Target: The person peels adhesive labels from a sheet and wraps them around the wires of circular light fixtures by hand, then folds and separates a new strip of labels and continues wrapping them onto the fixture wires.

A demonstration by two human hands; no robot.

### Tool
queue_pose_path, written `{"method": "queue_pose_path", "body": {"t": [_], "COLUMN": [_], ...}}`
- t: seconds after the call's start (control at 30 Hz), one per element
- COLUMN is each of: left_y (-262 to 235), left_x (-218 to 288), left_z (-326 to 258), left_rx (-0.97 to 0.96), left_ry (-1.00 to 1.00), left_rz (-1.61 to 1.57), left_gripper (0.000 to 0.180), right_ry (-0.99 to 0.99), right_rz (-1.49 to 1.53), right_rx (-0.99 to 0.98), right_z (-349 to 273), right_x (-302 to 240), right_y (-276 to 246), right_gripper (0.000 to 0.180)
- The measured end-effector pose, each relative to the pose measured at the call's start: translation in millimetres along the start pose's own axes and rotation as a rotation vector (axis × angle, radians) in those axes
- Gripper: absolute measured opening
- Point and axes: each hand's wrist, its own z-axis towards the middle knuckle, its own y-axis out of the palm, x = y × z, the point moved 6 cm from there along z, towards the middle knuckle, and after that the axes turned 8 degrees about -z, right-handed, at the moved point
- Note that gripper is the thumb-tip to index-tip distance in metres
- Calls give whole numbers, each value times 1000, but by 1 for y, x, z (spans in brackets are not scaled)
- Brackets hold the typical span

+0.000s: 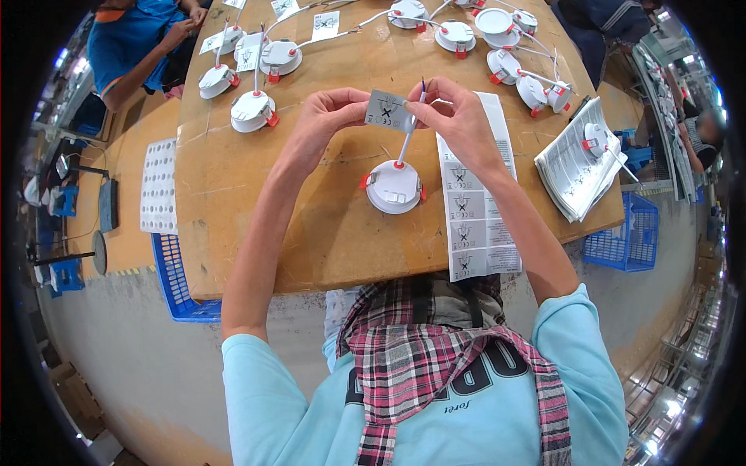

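A round white downlight (392,189) with red-tipped spring clips lies on the table before me. Its white cable (406,146) rises from a red grommet up to my hands. My left hand (332,118) pinches the left edge of a small grey printed label (384,110). The label's right end meets the cable, where the fingers of my right hand (460,116) are closed on both; whether it is stuck there is hidden. Under my right forearm, a sheet of labels (464,207) hangs slightly over the table's near edge.
More downlights (252,112) stand at the far left, several with labels on their cables, and others (532,92) at the far right. A stack of printed sheets (573,175) bears one downlight. Blue crates (180,279) flank the brown table (311,233). A person (144,46) sits at the far left.
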Motion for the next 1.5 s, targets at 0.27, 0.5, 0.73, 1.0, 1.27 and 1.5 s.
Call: {"method": "queue_pose_path", "body": {"t": [0.27,0.5,0.73,1.0,1.27,1.5], "left_y": [1,5,5,1,8,10], "left_x": [6,11,9,4,2,-3], "left_z": [-3,-6,-10,-5,-7,-11], "left_rx": [29,27,90,136,118,230], "left_ry": [21,23,34,42,35,-22], "left_rz": [86,-11,123,166,68,-101], "left_gripper": [23,27,26,23,26,31], "right_ry": [-16,-7,9,47,75,18], "right_rz": [-27,-25,-23,91,69,65], "right_rx": [17,21,-16,-79,-139,-165], "right_z": [1,2,2,4,4,4], "right_x": [1,4,1,10,12,2], "right_y": [0,-1,2,5,10,9], "right_gripper": [13,16,15,18,24,25]}}
